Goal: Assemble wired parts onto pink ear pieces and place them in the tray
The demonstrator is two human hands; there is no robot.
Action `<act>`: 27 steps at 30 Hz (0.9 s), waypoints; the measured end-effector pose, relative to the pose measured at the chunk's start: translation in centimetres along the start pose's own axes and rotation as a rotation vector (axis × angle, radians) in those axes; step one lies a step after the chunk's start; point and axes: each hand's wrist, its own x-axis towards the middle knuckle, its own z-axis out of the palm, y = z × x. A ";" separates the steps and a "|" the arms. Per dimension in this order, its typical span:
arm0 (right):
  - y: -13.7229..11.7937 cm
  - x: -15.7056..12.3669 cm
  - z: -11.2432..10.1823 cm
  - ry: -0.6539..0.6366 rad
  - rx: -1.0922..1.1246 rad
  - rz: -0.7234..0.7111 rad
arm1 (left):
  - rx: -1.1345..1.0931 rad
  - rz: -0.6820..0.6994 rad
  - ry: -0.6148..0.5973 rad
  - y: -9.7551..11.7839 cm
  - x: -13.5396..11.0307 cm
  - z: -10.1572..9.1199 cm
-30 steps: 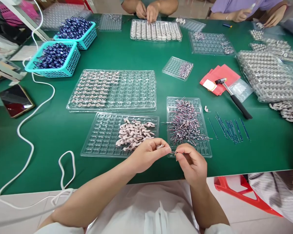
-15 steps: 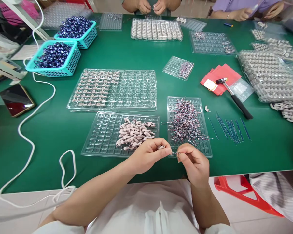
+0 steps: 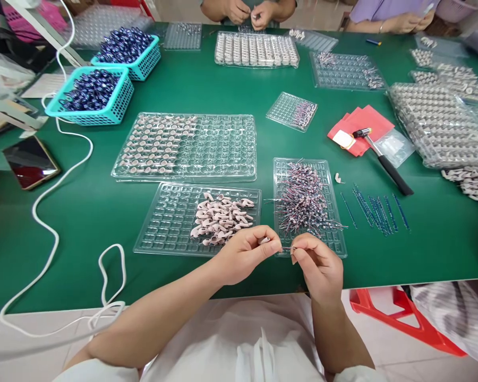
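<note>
My left hand (image 3: 245, 253) is pinched shut on a small pinkish plastic piece (image 3: 264, 240) near the table's front edge. My right hand (image 3: 317, 265) is pinched on a thin wired component (image 3: 287, 248), whose lead points at the pink piece. The two hands almost touch. Just behind my left hand lies a clear tray (image 3: 159, 223) with a heap of pink pieces (image 3: 220, 218). Behind my right hand a second clear tray (image 3: 334, 241) holds a pile of wired components (image 3: 305, 199).
A larger clear tray (image 3: 227, 148), partly filled, lies further back. Two teal baskets (image 3: 119, 103) of blue parts stand at back left. A white cable (image 3: 53, 239) loops at left beside a phone (image 3: 30, 168). A hammer (image 3: 384, 162), red sheets (image 3: 366, 119) and blue sticks (image 3: 376, 209) lie right. Other people's hands (image 3: 249, 11) work opposite.
My hands have stayed pinched together with only small finger movements. The person opposite has lifted both hands off the far tray.
</note>
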 end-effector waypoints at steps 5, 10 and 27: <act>0.3 -0.1 0.0 0.045 -0.008 -0.002 | -0.020 -0.019 -0.001 0.1 0.0 -0.1; 0.3 -0.1 0.0 0.048 -0.008 0.000 | -0.030 -0.029 0.012 0.3 0.1 -0.1; 0.6 0.2 0.4 0.220 -0.074 -0.129 | -0.051 0.004 0.011 -1.1 0.1 0.0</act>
